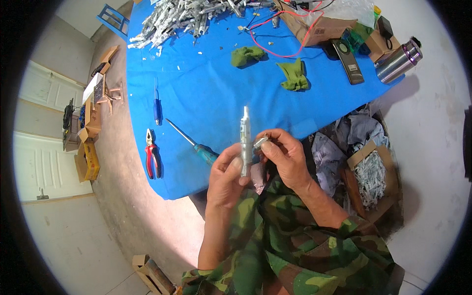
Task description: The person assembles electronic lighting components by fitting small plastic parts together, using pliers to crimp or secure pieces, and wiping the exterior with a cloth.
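Observation:
My left hand (227, 178) holds a slim silver tube-shaped part (245, 135) upright by its lower end, over the near edge of the blue-covered table (206, 98). My right hand (284, 156) pinches a small silver metal piece (260, 143) against the side of the tube. Both hands meet just above my lap, which is covered in camouflage cloth. A teal-handled screwdriver (196, 145) lies on the blue cover just left of my left hand.
Red-handled pliers (152, 156) and a blue-handled screwdriver (157, 105) lie at the left. A heap of silver parts (187, 17) fills the far side. Two green gloves (294, 74), red wires, a cardboard box (319, 27), a metal flask (398, 61). A box of scraps (371, 177) sits at my right.

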Tool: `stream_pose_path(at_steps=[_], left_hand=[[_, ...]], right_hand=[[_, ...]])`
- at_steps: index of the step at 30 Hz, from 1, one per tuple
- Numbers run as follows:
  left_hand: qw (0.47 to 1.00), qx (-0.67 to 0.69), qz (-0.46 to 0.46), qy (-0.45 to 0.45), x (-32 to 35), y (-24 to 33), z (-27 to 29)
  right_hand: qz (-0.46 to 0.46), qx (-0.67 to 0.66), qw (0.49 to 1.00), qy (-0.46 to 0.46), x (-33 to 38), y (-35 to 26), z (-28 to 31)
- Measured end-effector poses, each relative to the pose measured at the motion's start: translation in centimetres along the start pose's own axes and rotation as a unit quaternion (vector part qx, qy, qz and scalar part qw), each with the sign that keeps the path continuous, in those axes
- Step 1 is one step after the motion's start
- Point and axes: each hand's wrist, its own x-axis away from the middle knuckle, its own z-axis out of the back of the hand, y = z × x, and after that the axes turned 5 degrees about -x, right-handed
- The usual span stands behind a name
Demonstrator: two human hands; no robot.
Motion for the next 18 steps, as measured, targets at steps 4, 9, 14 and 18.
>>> stream_pose_path(at_steps=[4, 9, 14, 18], left_hand=[[0.999, 0.023, 0.000, 0.024, 0.9, -0.7, -0.5], [0.999, 0.019, 0.009, 0.046, 1.6, -1.6, -0.6], [0.999, 0.031, 0.007, 0.043, 2.3, -2.6, 0.3], [0.999, 0.026, -0.004, 0.030, 2.7, -2.7, 1.4]], right_hand=[[-0.002, -0.045, 0.998, 0.039, 0.3, 0.2, 1.0], [0.007, -0.032, 0.998, 0.056, 0.9, 0.4, 2.1], [0.022, -0.015, 0.994, 0.105, 1.2, -0.6, 3.5], [0.015, -0.048, 0.982, 0.181, 2.0, -1.3, 6.6]])
